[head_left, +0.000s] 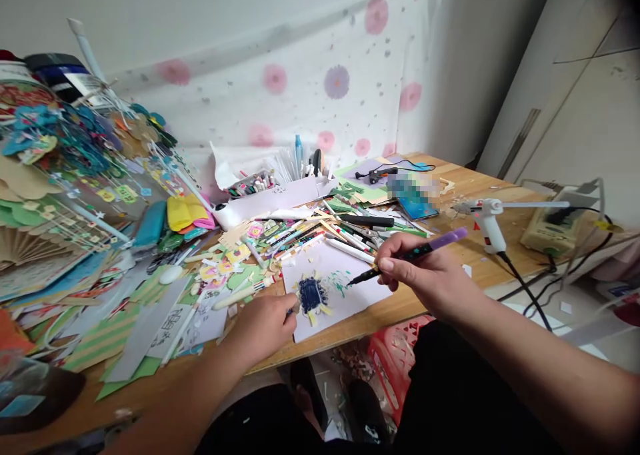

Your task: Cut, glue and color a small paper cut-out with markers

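Observation:
In my right hand point(425, 272) is a marker pen point(410, 255) with a black body and a purple end, its dark tip pointing down and left over a white sheet of paper point(360, 302). Short green strokes point(340, 283) lie on the sheet close below the tip; whether the tip touches is unclear. My left hand point(265, 325) rests at the sheet's left edge with curled fingers, beside a dark blue patch point(311, 294) ringed with yellow marks. What those fingers pinch, if anything, is hidden.
Pens and paper scraps point(300, 232) heap behind the sheet, before a white box of markers point(280, 195). A white glue gun point(493, 225) stands at right near a power strip point(555, 222). Paper strips point(150, 322) cover the left side. Below sits a red basket point(387, 375).

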Motion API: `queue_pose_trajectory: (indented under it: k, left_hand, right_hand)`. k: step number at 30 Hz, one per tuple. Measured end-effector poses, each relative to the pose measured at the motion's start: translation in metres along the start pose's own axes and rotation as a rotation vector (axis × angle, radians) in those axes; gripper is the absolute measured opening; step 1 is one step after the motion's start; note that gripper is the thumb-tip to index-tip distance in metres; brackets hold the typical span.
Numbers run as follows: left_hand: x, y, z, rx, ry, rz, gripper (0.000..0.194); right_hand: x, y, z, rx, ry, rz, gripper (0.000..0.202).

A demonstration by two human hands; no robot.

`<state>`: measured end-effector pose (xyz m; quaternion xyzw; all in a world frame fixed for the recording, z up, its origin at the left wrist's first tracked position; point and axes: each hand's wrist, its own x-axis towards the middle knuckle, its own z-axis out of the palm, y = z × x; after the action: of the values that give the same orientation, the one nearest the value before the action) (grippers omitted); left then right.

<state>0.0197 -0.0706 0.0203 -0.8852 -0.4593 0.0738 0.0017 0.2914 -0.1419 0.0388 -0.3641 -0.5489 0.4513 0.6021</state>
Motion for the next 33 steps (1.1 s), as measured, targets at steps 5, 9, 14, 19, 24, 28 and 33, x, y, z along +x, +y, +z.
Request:
queue_pose_trajectory:
  k: [5, 9, 14, 19, 24, 28, 33]
  left_hand:
    - [-0.02, 0.013, -0.002, -0.178, 0.015, 0.032, 0.033]
    - [-0.028, 0.001, -0.002, -0.222, 0.095, 0.068, 0.031]
    - [-0.024, -0.02, 0.001, -0.212, 0.211, 0.141, 0.029]
    - [-0.032, -0.009, 0.012, -0.212, 0.278, 0.375, 0.023]
    - [-0.037, -0.006, 0.023, -0.177, 0.485, 0.748, 0.018]
    - [-0.023, -0.02, 0.027, -0.085, 0.493, 0.791, 0.029]
    - [-0.01, -0.03, 0.029, -0.13, 0.479, 0.827, 0.03]
  right_hand:
    - [-0.01, -0.001, 0.005, -0.039, 0.005, 0.018, 0.024]
    - [-0.021, -0.002, 0.002, -0.142, -0.015, 0.045, 0.02]
    - [-0.029, 0.002, 0.003, -0.255, -0.035, 0.083, 0.015]
    - [-0.033, 0.023, 0.014, -0.271, 0.038, 0.2, 0.026]
    - [-0.031, 0.039, 0.037, -0.317, 0.089, 0.177, 0.015]
    - [-0.023, 0.047, 0.058, -0.517, -0.032, 0.027, 0.009]
    - [-0.019, 0.06, 0.071, -0.601, -0.035, -0.013, 0.011]
